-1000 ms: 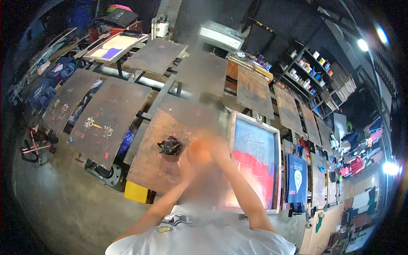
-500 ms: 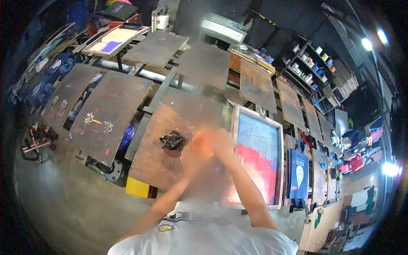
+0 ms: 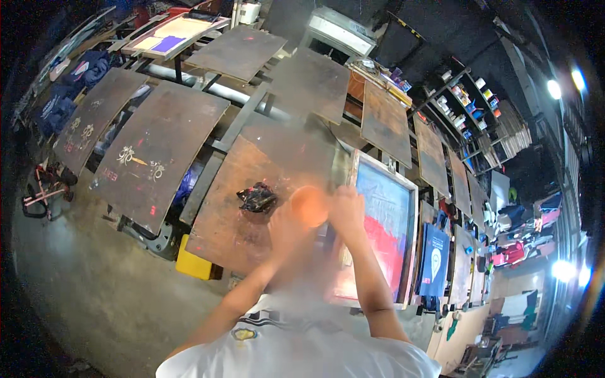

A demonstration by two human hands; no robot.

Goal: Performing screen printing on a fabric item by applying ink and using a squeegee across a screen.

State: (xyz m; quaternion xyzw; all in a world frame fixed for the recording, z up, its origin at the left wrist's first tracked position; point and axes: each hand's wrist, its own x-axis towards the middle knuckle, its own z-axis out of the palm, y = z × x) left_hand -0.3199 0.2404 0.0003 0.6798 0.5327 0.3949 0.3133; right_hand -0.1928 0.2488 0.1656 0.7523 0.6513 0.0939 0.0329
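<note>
The person's left hand is partly closed around the left side of an orange cup, which is over a brown wooden board. The right hand is curled just beside the cup's right edge; whether it grips anything cannot be told. Left of the cup, a crumpled black bundle lies on the board. To the right is a wood-framed printing screen smeared red, then a blue tote bag.

Black bundle on brown board
</note>
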